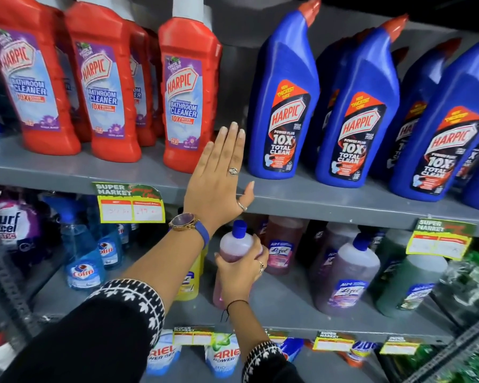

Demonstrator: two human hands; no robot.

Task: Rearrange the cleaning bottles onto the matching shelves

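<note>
My left hand (221, 175) is raised flat with fingers apart in front of the upper grey shelf (329, 197), in the gap between a red Harpic bathroom cleaner bottle (187, 92) and a blue Harpic toilet cleaner bottle (284, 103). It holds nothing. Below it, my right hand (242, 272) is wrapped around a pink Lizol bottle with a blue cap (237, 239) standing on the middle shelf (282, 305). More red Harpic bottles (100, 87) stand to the left, more blue ones (357, 114) to the right.
On the middle shelf stand blue Colin spray bottles (83, 261), a yellow bottle (190, 283), purple Lizol bottles (346, 277) and a green one (409, 286). Price tags (130, 204) hang from the shelf edges. Ariel packs (221, 355) sit on the lowest shelf.
</note>
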